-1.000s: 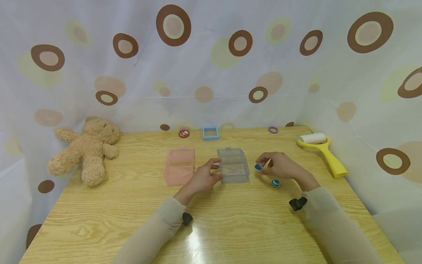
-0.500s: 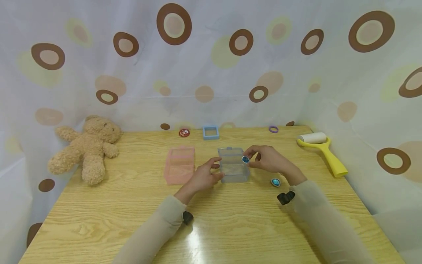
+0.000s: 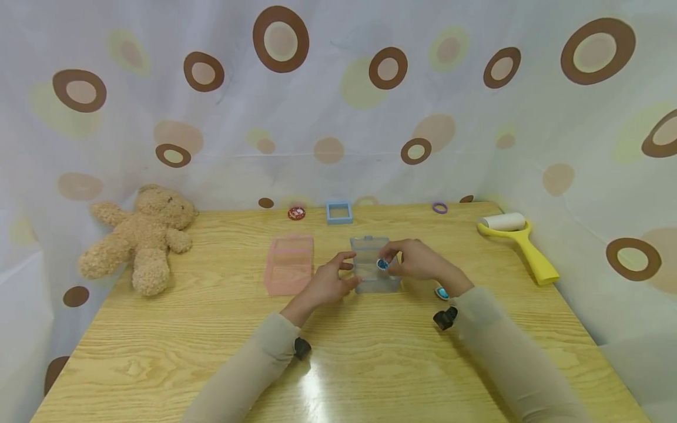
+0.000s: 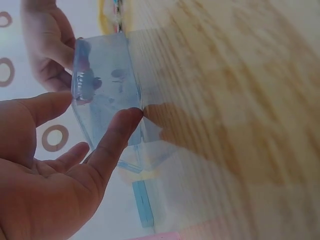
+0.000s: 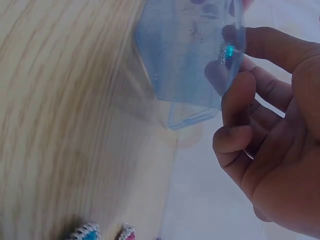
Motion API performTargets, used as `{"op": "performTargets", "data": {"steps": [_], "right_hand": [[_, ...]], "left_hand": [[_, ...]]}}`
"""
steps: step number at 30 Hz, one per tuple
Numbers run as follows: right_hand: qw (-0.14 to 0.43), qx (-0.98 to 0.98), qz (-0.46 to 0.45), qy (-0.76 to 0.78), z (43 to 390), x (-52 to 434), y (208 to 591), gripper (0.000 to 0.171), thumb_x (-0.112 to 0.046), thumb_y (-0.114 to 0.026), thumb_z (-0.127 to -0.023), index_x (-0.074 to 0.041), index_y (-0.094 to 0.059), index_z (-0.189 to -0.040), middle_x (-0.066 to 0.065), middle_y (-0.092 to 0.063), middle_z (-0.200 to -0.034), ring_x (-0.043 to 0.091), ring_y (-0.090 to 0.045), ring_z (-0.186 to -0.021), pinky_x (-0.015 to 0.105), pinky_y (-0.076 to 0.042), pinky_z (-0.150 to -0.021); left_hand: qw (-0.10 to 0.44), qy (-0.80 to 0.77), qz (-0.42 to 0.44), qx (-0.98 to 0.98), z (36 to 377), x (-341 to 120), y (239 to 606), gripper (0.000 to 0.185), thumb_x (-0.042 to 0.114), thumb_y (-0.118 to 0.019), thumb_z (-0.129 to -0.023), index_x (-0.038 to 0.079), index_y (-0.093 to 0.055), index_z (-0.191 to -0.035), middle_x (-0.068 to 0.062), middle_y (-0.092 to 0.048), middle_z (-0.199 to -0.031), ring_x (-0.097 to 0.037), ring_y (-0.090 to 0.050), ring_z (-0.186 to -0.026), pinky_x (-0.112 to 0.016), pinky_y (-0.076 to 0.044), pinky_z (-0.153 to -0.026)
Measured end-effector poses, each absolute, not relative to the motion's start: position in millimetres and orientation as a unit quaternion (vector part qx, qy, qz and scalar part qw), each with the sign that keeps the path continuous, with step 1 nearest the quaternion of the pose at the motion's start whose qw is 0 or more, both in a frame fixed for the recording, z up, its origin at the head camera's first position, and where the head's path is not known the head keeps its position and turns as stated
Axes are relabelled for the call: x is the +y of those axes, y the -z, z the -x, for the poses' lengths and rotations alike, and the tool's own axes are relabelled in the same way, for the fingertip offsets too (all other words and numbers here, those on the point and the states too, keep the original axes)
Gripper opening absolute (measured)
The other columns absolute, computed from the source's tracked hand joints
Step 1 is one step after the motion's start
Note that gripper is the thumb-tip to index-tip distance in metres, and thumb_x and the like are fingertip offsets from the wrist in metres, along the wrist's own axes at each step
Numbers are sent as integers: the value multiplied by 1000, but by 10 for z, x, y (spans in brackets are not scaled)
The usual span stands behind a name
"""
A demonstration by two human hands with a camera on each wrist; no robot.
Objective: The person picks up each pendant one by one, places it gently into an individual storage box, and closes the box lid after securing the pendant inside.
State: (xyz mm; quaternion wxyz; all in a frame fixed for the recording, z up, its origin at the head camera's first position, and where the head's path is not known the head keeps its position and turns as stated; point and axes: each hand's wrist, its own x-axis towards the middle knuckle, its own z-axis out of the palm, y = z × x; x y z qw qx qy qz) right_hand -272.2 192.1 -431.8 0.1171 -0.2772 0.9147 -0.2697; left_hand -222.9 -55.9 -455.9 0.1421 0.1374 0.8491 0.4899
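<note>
A small clear bluish plastic box stands on the table with its lid tipped back. My right hand pinches a blue gem with a silver beaded edge between thumb and fingers, inside the box mouth. In the right wrist view the gem shows through the box wall. My left hand is at the box's left side, fingers loosely extended; in the left wrist view a fingertip touches the wall. A second teal gem lies on the table, partly hidden behind my right wrist.
A pink clear box stands open to the left. Along the back lie a red round badge, a blue square frame and a purple ring. A teddy bear sits left, a yellow-handled lint roller right.
My right hand has carried the blue gem leftward from beside the clear bluish box into its opening. My left hand has stayed at the box's left side.
</note>
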Motion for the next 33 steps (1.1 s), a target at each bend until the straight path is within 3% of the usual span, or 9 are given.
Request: {"op": "performTargets", "data": {"steps": [21,33], "right_hand": [[110,926,289,214,2751,1808,4435,24,-19,-75,-88,-15,-73,-112,0,-72,-104,24,-68,-100,43,-54,-88],[107,928,290,206,2737,1781,4444,23,-18,-77,-87,-15,-74,-110,0,-73,-104,23,-68,-99,45,-54,-90]], "left_hand": [[144,-483,-132,853,2226,-556,4535,64,22,-66,-97,13,-37,-153,-23,-55,-143,-28,-74,-91,-32,-59,-75],[147,-481,-133,854,2226,-561,4526,64,22,-67,-97,13,-37,-153,-22,-55,-143,-27,-74,-90,-31,-59,-74]]}}
